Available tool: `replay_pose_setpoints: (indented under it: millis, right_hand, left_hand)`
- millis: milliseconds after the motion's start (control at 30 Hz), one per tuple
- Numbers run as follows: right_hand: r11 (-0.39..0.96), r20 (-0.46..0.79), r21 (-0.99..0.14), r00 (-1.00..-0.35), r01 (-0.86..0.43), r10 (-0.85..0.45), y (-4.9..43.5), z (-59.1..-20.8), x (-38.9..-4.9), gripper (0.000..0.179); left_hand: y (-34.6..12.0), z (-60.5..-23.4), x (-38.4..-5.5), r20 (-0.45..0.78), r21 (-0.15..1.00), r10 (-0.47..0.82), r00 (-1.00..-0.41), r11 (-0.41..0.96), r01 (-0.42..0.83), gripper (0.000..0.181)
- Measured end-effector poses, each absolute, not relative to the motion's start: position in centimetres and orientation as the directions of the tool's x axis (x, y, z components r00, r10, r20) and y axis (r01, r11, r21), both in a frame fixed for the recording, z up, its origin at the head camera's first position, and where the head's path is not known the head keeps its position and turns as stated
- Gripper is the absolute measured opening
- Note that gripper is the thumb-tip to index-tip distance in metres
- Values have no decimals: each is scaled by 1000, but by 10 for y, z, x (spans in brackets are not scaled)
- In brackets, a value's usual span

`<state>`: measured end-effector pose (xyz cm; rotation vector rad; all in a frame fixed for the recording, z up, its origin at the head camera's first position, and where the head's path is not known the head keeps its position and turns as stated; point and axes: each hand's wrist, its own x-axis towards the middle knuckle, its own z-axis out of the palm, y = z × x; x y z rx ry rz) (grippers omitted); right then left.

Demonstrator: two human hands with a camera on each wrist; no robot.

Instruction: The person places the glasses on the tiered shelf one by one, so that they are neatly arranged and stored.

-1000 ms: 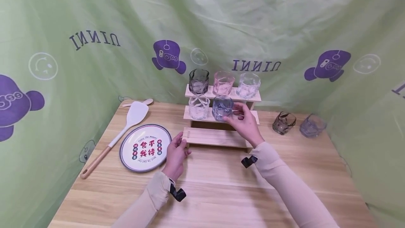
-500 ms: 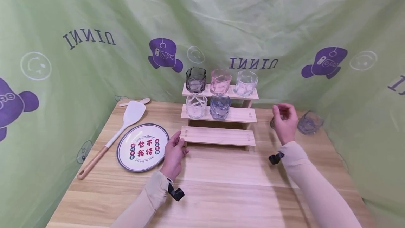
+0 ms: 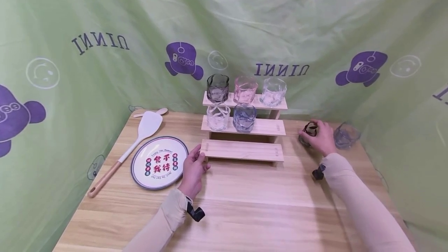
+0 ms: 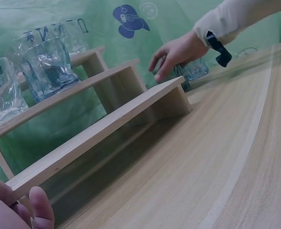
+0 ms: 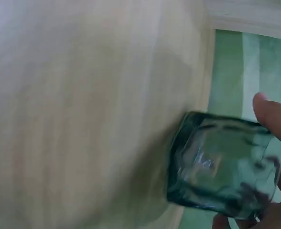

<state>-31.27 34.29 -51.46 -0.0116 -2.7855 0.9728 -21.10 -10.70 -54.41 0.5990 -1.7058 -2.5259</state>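
My right hand [image 3: 324, 140] grips a dark smoky drinking glass [image 3: 308, 130] at the table's right back. In the right wrist view, thumb and fingers hold the sides of this faceted glass [image 5: 221, 164]; whether it touches the table cannot be told. My left hand [image 3: 191, 170] holds the left end of a three-step wooden display stand [image 3: 241, 150] at its lowest board. Grey, pink and clear glasses stand on the top step. A clear glass [image 3: 218, 117] and a blue glass [image 3: 244, 118] occupy the middle step's left and centre. The lowest step is bare.
A bluish-grey glass [image 3: 345, 136] sits just right of my right hand. To the left lie a round plate [image 3: 159, 162] with red characters, a white spatula [image 3: 137, 139] with a wooden handle, and a small spoon-like utensil [image 3: 161, 111]. Green printed cloth [image 3: 224, 18] surrounds the table.
My right hand has left the blue glass on the middle step, moved right and taken hold of the dark glass. My left hand has stayed at the stand's left end.
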Motion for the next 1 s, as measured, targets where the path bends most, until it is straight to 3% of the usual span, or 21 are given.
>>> replay_pose_setpoints:
  millis: [367,567,1000]
  right_hand:
    - [790,11,-611,-998,-49,-54,348,-506,-290,112]
    - [691,20,-715,-990,-111,-138,357,-514,-291,102]
    - [632,64,-771,-997,-74,-38,342,-526,-279,93]
  left_hand:
    - [-109,-540,-209,-294,904,-252,-922,-386,-183,48]
    - [-107,-542,-210,-307,894,-228,-924,-403,-198,48]
    - [-107,-542,-209,-300,904,-250,-921,-382,-191,48]
